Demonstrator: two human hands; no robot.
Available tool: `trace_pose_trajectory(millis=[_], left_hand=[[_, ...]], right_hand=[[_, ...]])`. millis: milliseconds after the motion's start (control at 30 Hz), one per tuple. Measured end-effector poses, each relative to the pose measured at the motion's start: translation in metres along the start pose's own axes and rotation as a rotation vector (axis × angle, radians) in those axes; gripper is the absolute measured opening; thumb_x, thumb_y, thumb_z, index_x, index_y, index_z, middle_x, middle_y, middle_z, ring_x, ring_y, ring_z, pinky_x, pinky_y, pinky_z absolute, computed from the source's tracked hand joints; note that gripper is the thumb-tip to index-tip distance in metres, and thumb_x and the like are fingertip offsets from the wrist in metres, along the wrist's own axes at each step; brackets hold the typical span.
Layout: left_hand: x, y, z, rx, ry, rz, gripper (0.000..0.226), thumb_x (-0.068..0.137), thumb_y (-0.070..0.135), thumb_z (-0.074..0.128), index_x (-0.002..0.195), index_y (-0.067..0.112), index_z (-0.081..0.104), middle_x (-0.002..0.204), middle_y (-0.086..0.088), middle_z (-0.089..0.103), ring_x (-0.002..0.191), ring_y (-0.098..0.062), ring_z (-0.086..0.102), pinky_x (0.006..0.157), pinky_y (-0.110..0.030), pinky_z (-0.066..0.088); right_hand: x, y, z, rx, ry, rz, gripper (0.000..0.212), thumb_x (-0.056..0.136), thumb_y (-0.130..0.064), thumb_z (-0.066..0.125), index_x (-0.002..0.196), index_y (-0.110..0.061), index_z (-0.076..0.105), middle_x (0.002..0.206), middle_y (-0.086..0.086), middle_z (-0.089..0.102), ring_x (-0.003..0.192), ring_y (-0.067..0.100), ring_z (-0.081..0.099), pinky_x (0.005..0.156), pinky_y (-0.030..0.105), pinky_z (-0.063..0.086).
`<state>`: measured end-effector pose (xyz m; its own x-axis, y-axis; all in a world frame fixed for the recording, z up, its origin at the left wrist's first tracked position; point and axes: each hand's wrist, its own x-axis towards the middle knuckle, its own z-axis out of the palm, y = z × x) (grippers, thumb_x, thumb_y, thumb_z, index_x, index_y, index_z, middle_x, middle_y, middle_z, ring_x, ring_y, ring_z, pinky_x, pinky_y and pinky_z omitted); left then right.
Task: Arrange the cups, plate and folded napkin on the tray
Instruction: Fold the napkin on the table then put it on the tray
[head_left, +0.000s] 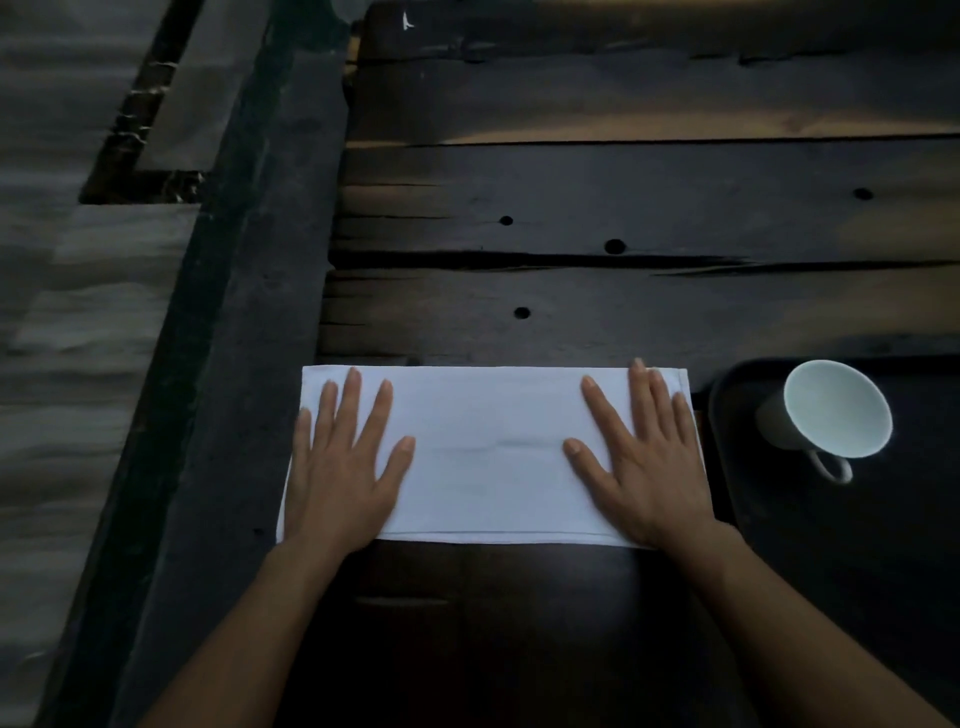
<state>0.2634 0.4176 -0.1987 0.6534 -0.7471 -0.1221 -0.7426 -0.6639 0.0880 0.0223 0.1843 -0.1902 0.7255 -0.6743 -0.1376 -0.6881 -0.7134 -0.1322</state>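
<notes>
Where the dark wooden counter (623, 208) fills most of the view, its planks run left to right, split by long cracks and dotted with small round holes. A black tray (831, 571) sits on the counter at the right edge of the scene, its rounded near-left rim just beside the cloth. The white napkin (488, 457) lies flat on the counter in the near middle, a folded rectangle whose long axis runs left to right, parallel to the planks; a faint crease crosses it along that same axis. The left hand (343, 467) rests palm down on the napkin's left end, fingers spread and pointing far, holding nothing. The right hand (644, 467) lies palm down on the right end in the same way, fingers splayed flat, gripping nothing, its outer fingers reaching the napkin's far right corner. A pale cup (831, 410) stands on the tray's far-left part, mouth up, its handle pointing toward the near side.
</notes>
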Motion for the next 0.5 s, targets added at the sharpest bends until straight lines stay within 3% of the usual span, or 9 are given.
trace_pose_trajectory(millis=[233,367,500], left_hand=[[-0.022,0.020,-0.009,-0.054,-0.027,-0.088,0.073,0.100,0.057,0.012,0.162,0.020,0.004,0.170,-0.007,-0.009,0.156,-0.025,-0.008,0.125,-0.055,0.001],[-0.088,0.061,-0.005,-0.109,-0.110,-0.159,0.075,0.098,0.057,0.009,0.161,0.015,0.003,0.169,-0.008,-0.008,0.156,-0.028,-0.007,0.123,-0.058,0.000],[-0.103,0.082,-0.008,-0.129,-0.135,-0.260,0.084,0.096,0.060,-0.007,0.157,0.004,0.007,0.168,-0.014,0.002,0.155,-0.035,0.003,0.122,-0.061,0.009]], right_hand=[[0.002,-0.002,-0.006,-0.013,-0.044,-0.027,0.076,0.093,-0.078,0.006,0.161,-0.042,0.002,0.171,0.015,-0.002,0.158,0.031,-0.005,0.126,0.051,-0.004],[0.015,0.004,-0.015,-0.070,-0.062,-0.122,0.082,0.093,-0.078,0.008,0.161,-0.034,0.013,0.169,0.019,0.009,0.157,0.034,0.004,0.124,0.059,0.000],[0.025,0.014,-0.013,-0.063,-0.109,-0.166,0.085,0.087,-0.085,-0.001,0.160,-0.041,-0.010,0.171,0.009,-0.014,0.156,0.021,-0.019,0.125,0.055,-0.007]])
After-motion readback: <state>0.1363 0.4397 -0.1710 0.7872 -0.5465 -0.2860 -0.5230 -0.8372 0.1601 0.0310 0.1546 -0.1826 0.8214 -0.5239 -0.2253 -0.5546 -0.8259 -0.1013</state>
